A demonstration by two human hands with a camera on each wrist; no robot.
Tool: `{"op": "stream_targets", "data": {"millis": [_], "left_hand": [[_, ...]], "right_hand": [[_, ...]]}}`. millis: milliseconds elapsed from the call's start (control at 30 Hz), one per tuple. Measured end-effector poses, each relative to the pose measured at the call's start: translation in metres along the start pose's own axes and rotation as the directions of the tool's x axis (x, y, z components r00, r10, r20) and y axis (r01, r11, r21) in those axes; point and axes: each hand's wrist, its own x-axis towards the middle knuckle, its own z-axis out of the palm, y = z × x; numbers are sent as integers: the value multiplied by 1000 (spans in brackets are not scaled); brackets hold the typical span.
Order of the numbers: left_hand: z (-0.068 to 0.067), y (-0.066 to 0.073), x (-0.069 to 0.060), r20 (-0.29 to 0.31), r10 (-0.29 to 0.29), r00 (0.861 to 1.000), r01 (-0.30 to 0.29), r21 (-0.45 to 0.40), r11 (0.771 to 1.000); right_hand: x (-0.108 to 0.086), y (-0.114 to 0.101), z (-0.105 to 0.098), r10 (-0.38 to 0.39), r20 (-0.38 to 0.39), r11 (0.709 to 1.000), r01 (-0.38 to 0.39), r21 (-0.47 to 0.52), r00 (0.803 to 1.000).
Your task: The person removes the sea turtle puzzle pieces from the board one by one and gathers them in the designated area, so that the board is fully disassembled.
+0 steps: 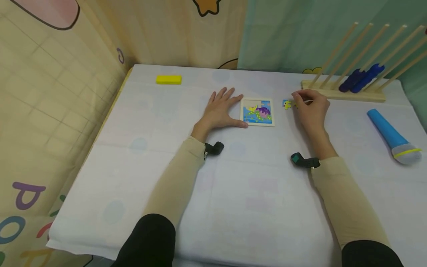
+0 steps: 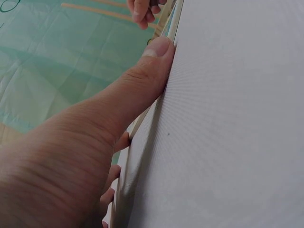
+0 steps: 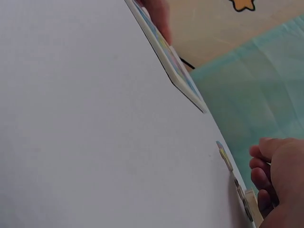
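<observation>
A small square jigsaw puzzle (image 1: 257,112) with a pale frame and a purple-and-yellow animal picture lies on the table. My left hand (image 1: 218,110) rests beside it, fingers spread, with thumb and index finger touching the frame's left side. To the right, my right hand (image 1: 311,107) hovers just above loose puzzle pieces (image 1: 287,104), its fingers curled and thumb meeting index finger. Seen from the right wrist, that hand (image 3: 285,173) is above flat pieces (image 3: 225,156) lying in a row. Whether a piece sits between its fingertips is hidden.
Behind the right hand stands a wooden rack (image 1: 347,94) with upright pegs and dark blue pieces. A blue toy microphone (image 1: 387,128) lies at the right. Toward the back left is a yellow block (image 1: 168,79). Curtains border the white-covered table (image 1: 253,215).
</observation>
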Motion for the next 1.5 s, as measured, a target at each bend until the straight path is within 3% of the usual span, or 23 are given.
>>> {"op": "stream_targets", "data": {"millis": [167, 300, 567, 867, 1133, 1300, 1500], "left_hand": [[1, -1, 0, 1, -4, 1000, 4, -2, 1000], [2, -2, 0, 2, -7, 1000, 7, 0, 1000], [2, -3, 0, 0, -5, 1000, 5, -7, 1000], [2, -5, 1, -19, -8, 1000, 8, 0, 1000], [3, -1, 1, -7, -5, 1000, 5, 11, 1000], [1, -2, 0, -6, -2, 1000, 2, 9, 1000], [0, -1, -1, -1, -2, 1000, 2, 4, 1000]], "right_hand": [[-7, -9, 8, -48, 93, 999, 48, -2, 995], [-14, -17, 16, -80, 194, 997, 83, -8, 978], [-21, -31, 30, -104, 293, 994, 109, 0, 950], [-19, -44, 51, -111, 321, 993, 121, -10, 940], [-22, -40, 56, -147, 311, 986, 165, -33, 939], [-23, -39, 59, -188, 338, 973, 222, -64, 922], [-21, -44, 58, -144, 417, 967, 217, -133, 897]]}}
